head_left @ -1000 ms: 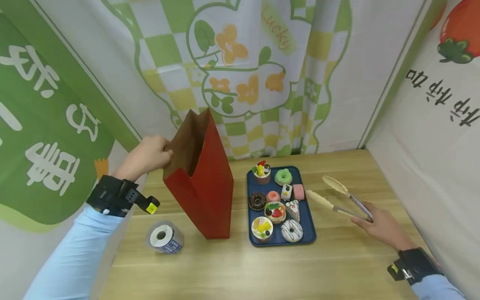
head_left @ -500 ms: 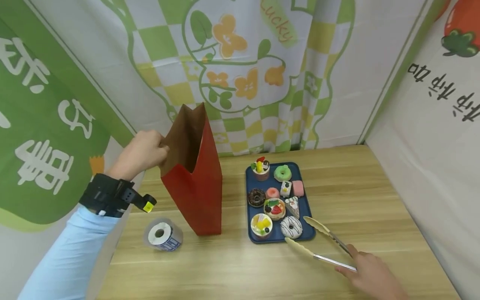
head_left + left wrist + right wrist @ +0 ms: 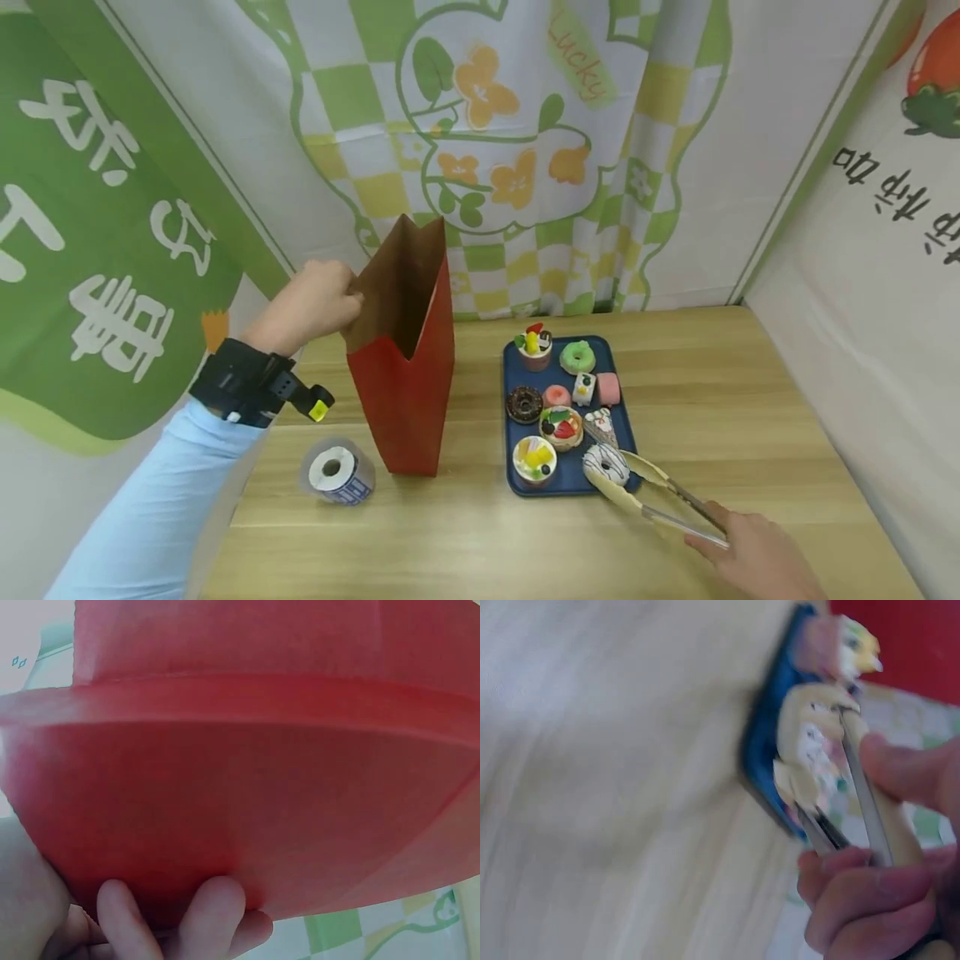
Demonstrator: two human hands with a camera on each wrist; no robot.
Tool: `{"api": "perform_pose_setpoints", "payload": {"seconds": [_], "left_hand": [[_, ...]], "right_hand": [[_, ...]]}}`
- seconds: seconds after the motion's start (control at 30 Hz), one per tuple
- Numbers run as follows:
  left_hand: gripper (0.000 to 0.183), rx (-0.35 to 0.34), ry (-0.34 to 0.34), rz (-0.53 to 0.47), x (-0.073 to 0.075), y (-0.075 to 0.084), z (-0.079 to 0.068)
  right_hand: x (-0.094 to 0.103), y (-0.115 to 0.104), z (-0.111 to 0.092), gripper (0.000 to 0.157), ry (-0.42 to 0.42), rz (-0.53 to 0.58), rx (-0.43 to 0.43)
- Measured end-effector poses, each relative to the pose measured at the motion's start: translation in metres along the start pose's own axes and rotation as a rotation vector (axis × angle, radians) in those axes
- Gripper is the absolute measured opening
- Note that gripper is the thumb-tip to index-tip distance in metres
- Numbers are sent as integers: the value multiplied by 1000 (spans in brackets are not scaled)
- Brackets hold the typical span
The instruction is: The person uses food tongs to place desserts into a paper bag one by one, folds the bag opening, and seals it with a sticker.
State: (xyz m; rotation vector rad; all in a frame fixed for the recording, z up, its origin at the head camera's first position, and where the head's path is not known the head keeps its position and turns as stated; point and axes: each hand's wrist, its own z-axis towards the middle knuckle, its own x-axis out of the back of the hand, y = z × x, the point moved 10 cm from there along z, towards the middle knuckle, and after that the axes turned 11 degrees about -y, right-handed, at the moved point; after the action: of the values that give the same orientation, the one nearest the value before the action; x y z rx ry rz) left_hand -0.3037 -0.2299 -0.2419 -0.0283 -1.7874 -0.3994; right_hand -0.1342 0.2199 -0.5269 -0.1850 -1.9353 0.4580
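My left hand (image 3: 318,304) grips the upper edge of a tall red paper bag (image 3: 408,408), which stands open at the top with a brown inside. In the left wrist view, the fingertips (image 3: 217,907) press against the bag's red side. With my right hand (image 3: 761,554) I hold metal tongs (image 3: 686,529) with cream-coloured tips. These tips lie on either side of a white doughnut with dark stripes (image 3: 607,461), at the near right corner of a blue tray (image 3: 517,487). Whether both tips touch the doughnut is unclear. The right wrist view is blurred.
Several other toy-like pastries share the tray, among them a chocolate doughnut (image 3: 524,404), a green doughnut (image 3: 577,357) and a fruit cup (image 3: 535,460). A label roll (image 3: 337,473) stands left of the bag. A patterned curtain (image 3: 510,167) hangs behind the wooden table (image 3: 480,542).
My right hand has brought the tongs from the table's right side down and left to the striped doughnut, and their tips have drawn closer together around it. The left hand still holds the bag.
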Motion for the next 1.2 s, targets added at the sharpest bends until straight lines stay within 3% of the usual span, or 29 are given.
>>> {"api": "perform_pose_setpoints", "payload": {"seconds": [0.07, 0.17, 0.27, 0.37, 0.43, 0.5, 0.67, 1.0, 1.1, 1.2], "left_hand": [[27, -7, 7, 16, 1, 3, -1], [26, -11, 14, 32, 2, 8, -2], [25, -17, 14, 34, 0, 11, -3], [24, -5, 22, 24, -2, 9, -5], [25, 3, 27, 22, -2, 8, -7], [26, 6, 33, 23, -2, 7, -9], [25, -12, 33, 24, -3, 8, -10], [24, 12, 19, 7, -3, 3, -13], [23, 13, 22, 16, -2, 2, -11], [24, 12, 22, 14, -1, 4, -9]], "right_hand": [[14, 10, -9, 64, -43, 59, 19], [57, 13, -27, 57, 37, 90, 105], [111, 1, -37, 48, 141, 59, 183], [155, -23, -27, 49, 175, 28, 228], [171, -41, -11, 51, 166, 8, 266], [172, -57, 5, 49, 134, 10, 319], [145, -75, 29, 47, 30, 51, 404], [131, -67, 32, 53, -12, 68, 362], [137, -66, 32, 54, -17, 92, 356], [157, -68, 28, 55, 27, 84, 353]]}}
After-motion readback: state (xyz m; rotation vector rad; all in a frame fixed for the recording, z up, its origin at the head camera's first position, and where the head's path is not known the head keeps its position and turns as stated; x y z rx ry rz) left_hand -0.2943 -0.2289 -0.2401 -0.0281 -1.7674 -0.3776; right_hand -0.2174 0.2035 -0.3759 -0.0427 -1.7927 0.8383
